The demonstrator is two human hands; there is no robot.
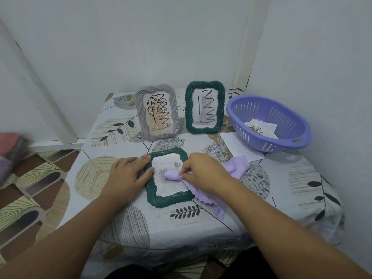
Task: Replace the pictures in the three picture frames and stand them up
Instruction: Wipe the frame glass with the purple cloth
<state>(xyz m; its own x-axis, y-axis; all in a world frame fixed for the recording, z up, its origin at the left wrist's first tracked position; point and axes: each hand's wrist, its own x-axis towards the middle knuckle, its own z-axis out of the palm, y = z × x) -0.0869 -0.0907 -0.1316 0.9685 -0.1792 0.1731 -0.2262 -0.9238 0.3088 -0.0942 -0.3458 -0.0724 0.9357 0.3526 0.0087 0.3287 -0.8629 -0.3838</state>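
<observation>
A dark green picture frame (pixel 171 201) lies flat, face up, on the table in front of me, with a pale flower picture under its glass. My left hand (pixel 128 174) rests with straight fingers on the frame's left edge. My right hand (pixel 203 174) pinches a lilac cloth (pixel 173 175) that is bunched on the glass. At the back stand a grey frame (pixel 158 111) and a second dark green frame (pixel 205 107), both upright with black scribbles across their pictures.
A purple plastic basket (pixel 281 141) holding a flower picture (pixel 259 128) sits at the right back. A white sheet (pixel 239 148) lies beside it. The table has a leaf-patterned cloth (pixel 201 228); walls close it in behind and to the right.
</observation>
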